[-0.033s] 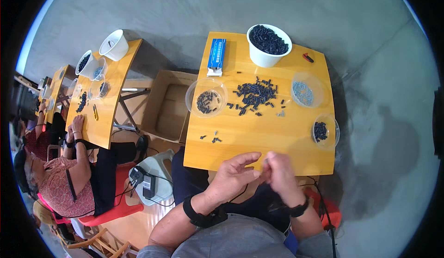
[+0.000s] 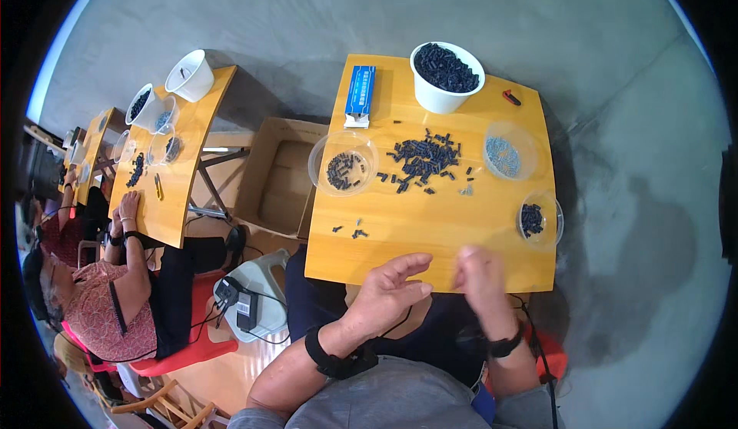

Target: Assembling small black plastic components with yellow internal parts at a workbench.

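Your left hand (image 2: 390, 294) stays put, thumb and fingers parted; your blurred right hand (image 2: 480, 279) has just pulled away from it, so probably no shared part now. Can't tell right's grip. Small black plastic cylindrical pieces (image 2: 424, 157) lie heaped farther up the yellow wooden tabletop (image 2: 415, 237).

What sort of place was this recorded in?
Probably a small-parts workroom: the wooden table carries a heap of small black parts and a white tub full of black pieces, while a seated person is at a similar table to the left.
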`<state>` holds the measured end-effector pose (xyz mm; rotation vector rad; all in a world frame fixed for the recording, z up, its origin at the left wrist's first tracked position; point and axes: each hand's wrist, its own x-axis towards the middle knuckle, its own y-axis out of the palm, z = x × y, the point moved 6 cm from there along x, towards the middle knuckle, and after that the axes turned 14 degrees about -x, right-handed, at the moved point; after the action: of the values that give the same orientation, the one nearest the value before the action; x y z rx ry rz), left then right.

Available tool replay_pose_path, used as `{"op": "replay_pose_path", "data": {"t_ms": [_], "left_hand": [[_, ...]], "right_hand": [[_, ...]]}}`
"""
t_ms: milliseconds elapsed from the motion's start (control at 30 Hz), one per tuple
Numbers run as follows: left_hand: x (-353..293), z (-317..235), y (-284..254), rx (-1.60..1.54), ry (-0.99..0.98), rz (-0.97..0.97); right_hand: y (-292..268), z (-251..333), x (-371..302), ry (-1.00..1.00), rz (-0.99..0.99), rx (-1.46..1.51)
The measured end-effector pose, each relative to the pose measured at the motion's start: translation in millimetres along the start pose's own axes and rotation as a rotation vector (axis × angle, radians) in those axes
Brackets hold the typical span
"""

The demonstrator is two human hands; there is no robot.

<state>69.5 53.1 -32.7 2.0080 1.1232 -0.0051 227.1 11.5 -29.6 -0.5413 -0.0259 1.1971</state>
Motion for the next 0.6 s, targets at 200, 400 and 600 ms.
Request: {"op": "replay_pose_path", "data": {"t_ms": [200, 400, 600], "left_hand": [[15.6, 19.2, -45.0, 0.400, -0.120, 0.007], [30.9, 16.8, -59.9, 0.454, -0.132, -0.041], [45.0, 30.4, -82.9, 0.442, -0.164, -0.084]], "right_hand": [[-130.5, -3.0, 23.2, -0.025, -0.613, -0.983], [-151.5, -41.8, 44.9, 0.216, -0.567, -1.148], [-118.5, -43.8, 72.0, -0.181, -0.569, -0.865]]}}
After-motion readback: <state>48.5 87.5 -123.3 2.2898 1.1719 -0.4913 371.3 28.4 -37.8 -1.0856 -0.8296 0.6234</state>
